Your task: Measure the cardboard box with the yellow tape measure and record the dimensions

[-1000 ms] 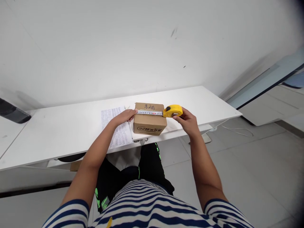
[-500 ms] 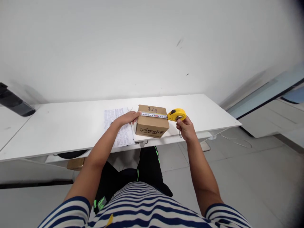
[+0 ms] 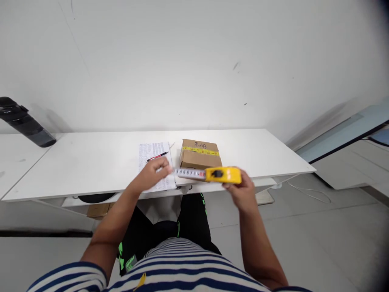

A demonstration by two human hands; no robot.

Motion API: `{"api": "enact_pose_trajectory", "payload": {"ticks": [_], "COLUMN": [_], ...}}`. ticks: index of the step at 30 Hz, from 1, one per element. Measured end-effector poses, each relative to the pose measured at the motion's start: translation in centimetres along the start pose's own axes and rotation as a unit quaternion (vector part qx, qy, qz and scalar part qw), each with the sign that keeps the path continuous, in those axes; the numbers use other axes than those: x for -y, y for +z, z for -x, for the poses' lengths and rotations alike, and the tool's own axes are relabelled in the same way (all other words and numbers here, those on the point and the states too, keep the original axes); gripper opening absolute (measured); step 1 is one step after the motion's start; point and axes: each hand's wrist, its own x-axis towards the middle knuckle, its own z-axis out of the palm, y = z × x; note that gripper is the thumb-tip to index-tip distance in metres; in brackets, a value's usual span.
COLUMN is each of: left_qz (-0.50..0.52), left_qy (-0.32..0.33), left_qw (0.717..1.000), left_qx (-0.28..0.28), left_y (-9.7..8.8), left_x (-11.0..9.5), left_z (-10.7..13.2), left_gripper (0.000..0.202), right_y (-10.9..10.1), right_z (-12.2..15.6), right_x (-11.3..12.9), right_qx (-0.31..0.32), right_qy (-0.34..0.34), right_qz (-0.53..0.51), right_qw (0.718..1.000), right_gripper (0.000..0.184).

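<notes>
My right hand [image 3: 243,190] is closed round the yellow case of a tape measure [image 3: 226,174]. A short length of its numbered blade stretches left to my left hand [image 3: 154,172], whose fingers pinch the blade's end. The tape measure is held up in front of the near face of a brown cardboard box [image 3: 199,157] and hides part of that face. Yellow tape and handwriting mark the top of the box. Left of it, printed sheets [image 3: 148,152] lie on the desk with a red and black pen [image 3: 157,157] on them, partly behind my left hand.
The white desk [image 3: 91,162] runs along a white wall. A dark bottle [image 3: 27,123] stands at the far left. Below the desk at left is a brown box [image 3: 99,211]. A white cable [image 3: 306,192] lies on the floor at right.
Both hands have lifted the tape measure off the box top and brought it nearer to me. The visible blade looks shorter. The box's yellow tape and the pen have come into sight.
</notes>
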Motion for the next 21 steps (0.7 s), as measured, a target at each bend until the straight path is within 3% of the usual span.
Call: {"api": "enact_pose_trajectory", "payload": {"ticks": [1,3,4,5,6,8,10,11,13,16,19,21], "left_qz": [0.045,0.142,0.202,0.287,0.378,0.514,0.587,0.599,0.583,0.518,0.413,0.300], "left_qy": [-0.014,-0.063,-0.113,-0.158,-0.203,-0.274,-0.292,-0.285,-0.251,-0.188,-0.120,-0.067], "left_qw": [0.999,0.982,0.960,0.919,0.871,0.788,0.741,0.739,0.763,0.816,0.871,0.910], "left_qx": [-0.018,-0.109,-0.158,-0.220,-0.241,-0.200,-0.142,-0.122,-0.119,-0.174,-0.239,-0.280], "left_y": [1.0,3.9,5.5,6.9,8.1,9.5,9.8,9.7,9.1,7.7,5.2,2.8], "left_x": [1.4,5.1,7.0,8.8,10.3,12.1,12.3,12.0,10.9,9.3,8.8,8.9], "left_z": [2.2,6.4,8.4,10.3,12.0,15.0,16.9,17.4,17.3,15.4,12.3,9.6], "left_gripper": [0.040,0.046,0.049,0.052,0.052,0.062,0.081,0.085,0.080,0.068,0.076,0.083], "right_y": [1.6,5.0,6.7,8.3,9.7,12.0,13.7,14.4,15.7,17.4,18.9,19.9], "right_z": [1.6,4.3,5.3,6.1,6.7,7.4,7.8,7.9,7.8,6.4,2.4,-1.5], "right_x": [-0.3,-1.2,-1.9,-2.6,-3.4,-4.8,-5.6,-5.8,-5.6,-4.6,-4.1,-4.8], "right_qx": [0.050,0.156,0.195,0.230,0.258,0.307,0.353,0.372,0.405,0.427,0.407,0.350], "right_qy": [0.003,0.027,0.053,0.077,0.098,0.117,0.103,0.086,0.043,-0.020,-0.053,-0.039], "right_qz": [0.002,0.006,0.009,0.010,0.012,0.017,0.023,0.026,0.026,0.011,-0.008,0.040], "right_qw": [0.999,0.987,0.979,0.970,0.961,0.944,0.930,0.924,0.913,0.904,0.912,0.935], "right_gripper": [0.047,0.044,0.044,0.046,0.048,0.051,0.051,0.049,0.046,0.045,0.049,0.052]}}
